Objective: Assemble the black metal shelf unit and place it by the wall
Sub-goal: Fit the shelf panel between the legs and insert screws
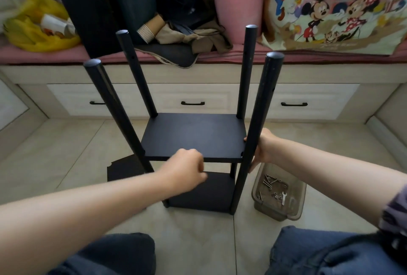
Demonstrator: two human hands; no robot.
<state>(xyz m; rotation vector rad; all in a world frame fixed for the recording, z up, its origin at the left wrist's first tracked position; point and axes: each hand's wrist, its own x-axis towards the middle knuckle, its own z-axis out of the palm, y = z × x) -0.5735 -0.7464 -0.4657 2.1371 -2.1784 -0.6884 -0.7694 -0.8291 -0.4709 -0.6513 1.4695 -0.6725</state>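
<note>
Shelf unit [193, 136] standing on floor, centre; right hand [263, 149] gripping front-right pole [264, 98], left hand [185, 171] curling at shelf's front edge, cannot tell if holding anything.
Best holding pole upright while lining its hole with shelf corner; screws [269, 181] lying in tray [275, 214] at 4 o'clock. Cartoon bag [330, 10] at 1 o'clock, writing unreadable.

View: a single wide-angle camera was worn on the head.
Facing: forward and down, toward the shelf unit [193, 138] on the floor [66, 164].
Nearness: it was framed close, within arm's reach.
</note>
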